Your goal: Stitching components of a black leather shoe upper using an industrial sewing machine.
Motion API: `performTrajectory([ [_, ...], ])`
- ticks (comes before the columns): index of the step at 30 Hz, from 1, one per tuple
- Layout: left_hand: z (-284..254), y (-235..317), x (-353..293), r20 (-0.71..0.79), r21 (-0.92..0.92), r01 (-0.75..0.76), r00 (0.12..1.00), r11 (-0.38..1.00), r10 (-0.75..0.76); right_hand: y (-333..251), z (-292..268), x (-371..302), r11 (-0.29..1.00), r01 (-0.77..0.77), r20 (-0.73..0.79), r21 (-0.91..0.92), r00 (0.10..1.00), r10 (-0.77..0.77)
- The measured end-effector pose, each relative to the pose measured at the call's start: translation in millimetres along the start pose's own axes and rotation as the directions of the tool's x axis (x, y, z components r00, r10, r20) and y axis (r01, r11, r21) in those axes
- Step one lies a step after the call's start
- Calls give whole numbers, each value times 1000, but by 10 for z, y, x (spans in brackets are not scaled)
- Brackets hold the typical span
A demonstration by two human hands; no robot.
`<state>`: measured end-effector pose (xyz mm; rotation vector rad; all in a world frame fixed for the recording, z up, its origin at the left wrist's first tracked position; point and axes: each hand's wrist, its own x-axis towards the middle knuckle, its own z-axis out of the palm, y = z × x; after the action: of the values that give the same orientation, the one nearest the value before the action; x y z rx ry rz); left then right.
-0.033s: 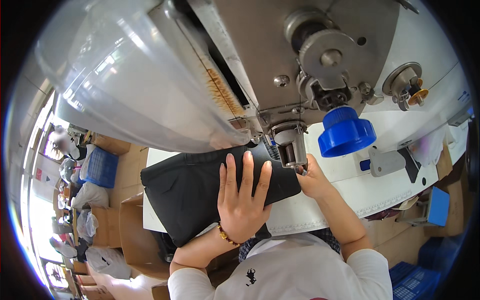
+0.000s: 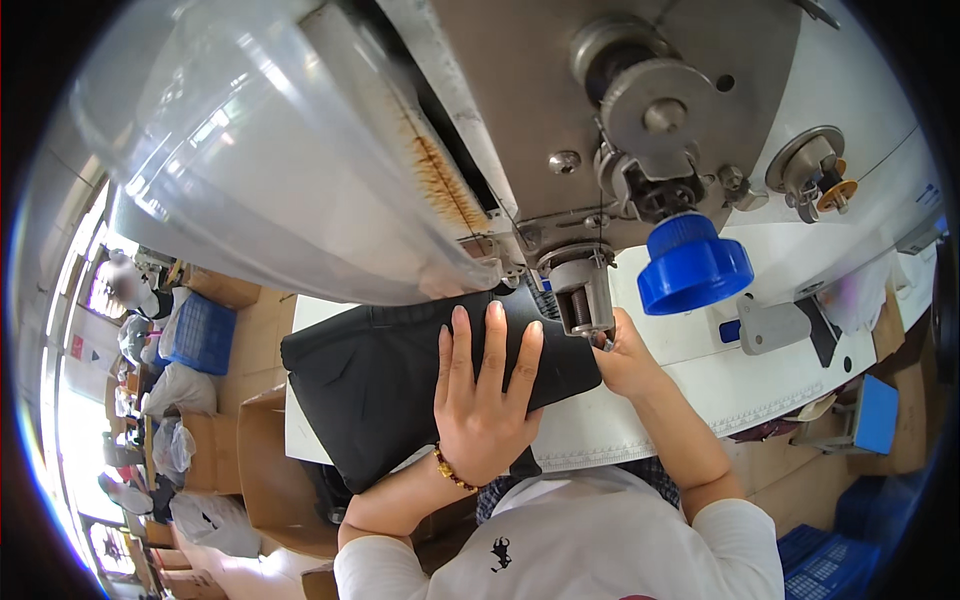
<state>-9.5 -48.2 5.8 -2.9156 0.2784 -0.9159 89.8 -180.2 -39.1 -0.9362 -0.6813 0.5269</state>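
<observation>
A folded piece of black fabric (image 2: 375,395) lies across the white sewing table, its far edge under the head of a sewing machine (image 2: 540,120). My left hand (image 2: 485,410) rests flat on the fabric with fingers spread, a beaded bracelet (image 2: 455,472) round its wrist. At the fabric's right edge, beside the machine's metal needle and presser assembly (image 2: 585,295), my right hand (image 2: 628,358) is closed with bent fingers on the fabric edge. Machine parts hide some of its fingertips. A blue plastic cap (image 2: 695,265) sits on the machine head just above that hand.
A large clear plastic guard (image 2: 280,180) fills the upper left. A thread tensioner (image 2: 815,170) stands out at the right. Below the table's left side is an open cardboard box (image 2: 265,480). Blue crates (image 2: 205,330), bags and people are farther left; a blue-topped stool (image 2: 875,412) is at right.
</observation>
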Motion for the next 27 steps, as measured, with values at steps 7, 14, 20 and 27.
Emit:
performTrajectory([
  [7, -49, -113, 11, 8, -75, -10, 1000, 997, 11, 22, 84, -48, 995, -60, -60, -76, 997, 56],
  [14, -46, -189, 8, -1, -138, -27, 1000, 990, 27, 58, 159, -49, 996, -11, -92, -86, 996, 3],
  [20, -48, -192, 34, 14, -158, -8, 1000, 987, 10, 41, 161, -26, 996, -47, -88, -77, 995, 40],
  [27, -51, -246, 34, 19, -206, -12, 1000, 978, 16, 53, 187, -12, 999, -34, -124, -30, 992, 30],
])
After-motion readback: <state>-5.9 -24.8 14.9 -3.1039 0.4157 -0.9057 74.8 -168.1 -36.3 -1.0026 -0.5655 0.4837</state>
